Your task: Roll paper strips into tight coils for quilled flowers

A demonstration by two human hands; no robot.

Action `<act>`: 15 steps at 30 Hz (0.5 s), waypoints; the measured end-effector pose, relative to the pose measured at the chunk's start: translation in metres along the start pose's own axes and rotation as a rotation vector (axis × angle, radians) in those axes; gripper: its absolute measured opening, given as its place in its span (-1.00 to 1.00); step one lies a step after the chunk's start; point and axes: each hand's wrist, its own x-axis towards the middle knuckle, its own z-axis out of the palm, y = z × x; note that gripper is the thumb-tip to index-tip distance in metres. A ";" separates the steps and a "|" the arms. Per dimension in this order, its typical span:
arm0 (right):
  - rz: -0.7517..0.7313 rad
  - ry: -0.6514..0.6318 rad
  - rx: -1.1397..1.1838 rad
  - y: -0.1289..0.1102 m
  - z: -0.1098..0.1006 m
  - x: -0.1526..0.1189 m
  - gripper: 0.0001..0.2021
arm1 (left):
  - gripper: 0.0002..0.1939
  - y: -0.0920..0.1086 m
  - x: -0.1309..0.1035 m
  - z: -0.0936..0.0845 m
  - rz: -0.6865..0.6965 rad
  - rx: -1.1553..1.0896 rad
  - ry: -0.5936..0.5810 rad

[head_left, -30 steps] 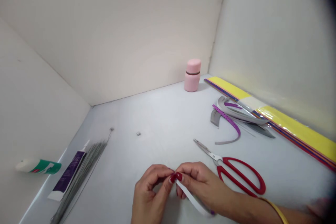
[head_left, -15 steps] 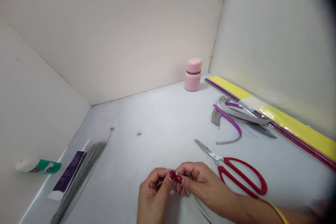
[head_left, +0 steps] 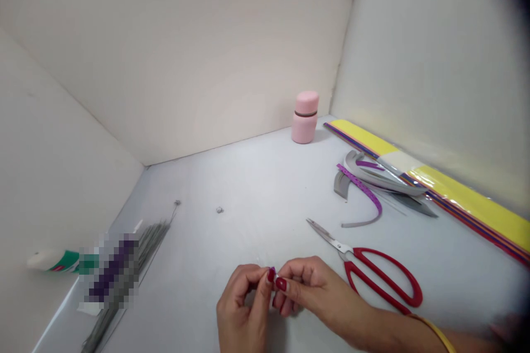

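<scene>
At the front middle of the table, my left hand [head_left: 247,306] and my right hand [head_left: 311,287] meet, fingertips nearly touching. Both pinch a small purple strip [head_left: 272,269] between thumb and forefinger. Only a tiny bit of it shows above the red-painted thumbnails; the fingers cover the rest. Just right of my right hand lie red-handled scissors [head_left: 341,246], blades pointing away to the left.
Cut grey pieces and a dotted purple strip [head_left: 364,187] lie at the right, beside packaged coloured sheets [head_left: 447,182]. A pink flask [head_left: 305,118] stands at the back. On the left are thin wires [head_left: 154,240], a green-and-white tube [head_left: 62,262] and a small silvery bit [head_left: 219,210].
The thin length that hung below my right hand no longer shows. My fingers have shifted slightly around the small purple strip. Part of the left side is now pixelated.
</scene>
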 end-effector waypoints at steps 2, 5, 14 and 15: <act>-0.007 0.002 0.008 0.000 0.000 0.000 -0.63 | -0.94 0.002 -0.001 -0.002 0.205 0.099 0.020; -0.022 0.031 0.015 -0.001 -0.001 0.000 -0.65 | -0.84 0.002 0.001 -0.004 0.435 0.183 -0.023; -0.076 0.009 0.116 -0.004 -0.001 0.000 -0.72 | -0.71 -0.001 0.004 -0.004 0.572 0.264 -0.077; -0.083 0.008 0.116 -0.004 -0.002 -0.001 -0.73 | -0.72 -0.001 0.003 -0.004 0.530 0.248 -0.070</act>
